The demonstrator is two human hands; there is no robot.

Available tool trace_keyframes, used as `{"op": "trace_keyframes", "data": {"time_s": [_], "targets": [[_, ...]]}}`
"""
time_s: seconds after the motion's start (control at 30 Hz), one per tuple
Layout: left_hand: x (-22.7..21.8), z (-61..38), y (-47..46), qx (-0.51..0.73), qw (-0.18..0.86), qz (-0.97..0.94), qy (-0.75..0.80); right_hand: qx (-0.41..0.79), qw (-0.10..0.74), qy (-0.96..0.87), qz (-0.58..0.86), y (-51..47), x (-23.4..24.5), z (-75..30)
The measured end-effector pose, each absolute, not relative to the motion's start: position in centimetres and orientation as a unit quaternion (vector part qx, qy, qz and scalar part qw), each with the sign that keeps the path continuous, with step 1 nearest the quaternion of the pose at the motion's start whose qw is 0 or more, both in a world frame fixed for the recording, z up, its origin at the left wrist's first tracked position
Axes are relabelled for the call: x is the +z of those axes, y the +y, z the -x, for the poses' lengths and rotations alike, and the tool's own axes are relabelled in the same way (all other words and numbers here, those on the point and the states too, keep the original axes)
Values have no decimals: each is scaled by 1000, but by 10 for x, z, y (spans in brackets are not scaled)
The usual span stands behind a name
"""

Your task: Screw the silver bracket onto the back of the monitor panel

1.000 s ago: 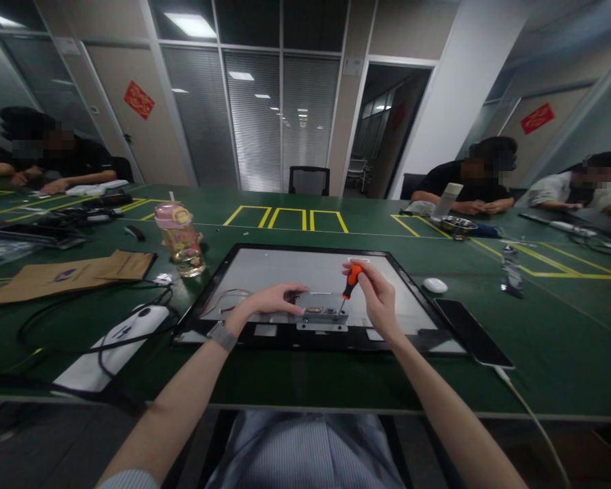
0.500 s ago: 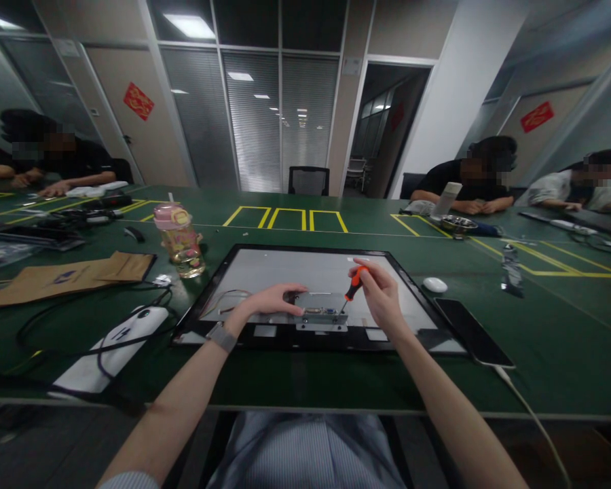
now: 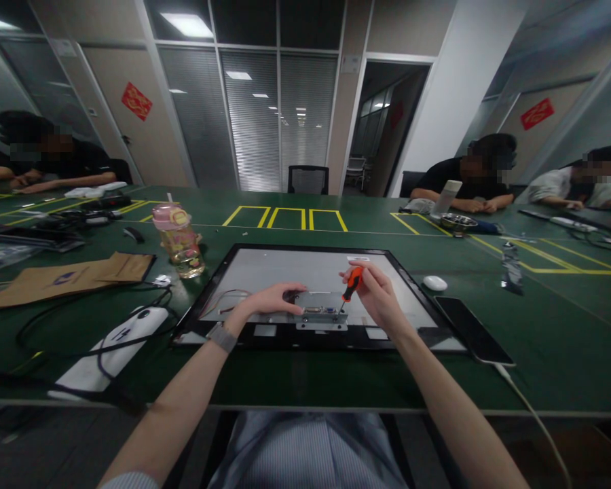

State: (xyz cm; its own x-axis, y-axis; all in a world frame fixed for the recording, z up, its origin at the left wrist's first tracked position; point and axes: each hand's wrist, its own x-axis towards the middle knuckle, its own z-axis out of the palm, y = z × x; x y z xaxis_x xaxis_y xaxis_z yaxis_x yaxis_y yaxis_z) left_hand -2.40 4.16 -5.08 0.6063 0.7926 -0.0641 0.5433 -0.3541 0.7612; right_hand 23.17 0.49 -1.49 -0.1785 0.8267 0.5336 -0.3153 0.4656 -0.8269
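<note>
A flat display panel (image 3: pixel 326 266) with a black frame lies on the table before me. On its near edge sits a metal bracket (image 3: pixel 322 326) carrying a row of connector ports. My left hand (image 3: pixel 272 299) grips the bracket's left end, thumb in front and fingers behind. In my right hand (image 3: pixel 379 292) is an orange and black screwdriver (image 3: pixel 353 284), tilted, its tip down at the right end of the bracket near the ports. Whether the tip sits in a screw is too small to tell.
To the left stand a pink-lidded bottle (image 3: pixel 177 241), a brown paper bag (image 3: pixel 76 280) and a white power strip (image 3: pixel 113 350) with black cables. On the right lie a phone (image 3: pixel 473 331) with a charging cable and a white case (image 3: pixel 434 282). Several people sit across the table.
My right hand and the screwdriver's handle have shifted slightly, and the fingers have turned on the handle. My left hand stays on the bracket.
</note>
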Motion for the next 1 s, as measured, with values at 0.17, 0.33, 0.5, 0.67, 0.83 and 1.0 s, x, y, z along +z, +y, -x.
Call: {"op": "trace_keyframes", "data": {"time_s": [0.17,0.33,0.5,0.67,0.83,1.0], "targets": [[-48,23,39,162,387,-811,408,460,620,-601,204,5,-15,-230],[-43,21,37,155,378,-814,413,416,601,-640,236,9,-21,-234],[-42,21,37,156,383,-811,415,368,607,-646,282,11,-27,-235],[-45,22,39,154,381,-809,420,317,638,-642,284,10,-24,-233],[-48,23,40,157,377,-814,413,227,638,-684,272,-3,-15,-231],[-48,23,40,156,377,-811,420,292,630,-667,269,-6,-18,-228]]}}
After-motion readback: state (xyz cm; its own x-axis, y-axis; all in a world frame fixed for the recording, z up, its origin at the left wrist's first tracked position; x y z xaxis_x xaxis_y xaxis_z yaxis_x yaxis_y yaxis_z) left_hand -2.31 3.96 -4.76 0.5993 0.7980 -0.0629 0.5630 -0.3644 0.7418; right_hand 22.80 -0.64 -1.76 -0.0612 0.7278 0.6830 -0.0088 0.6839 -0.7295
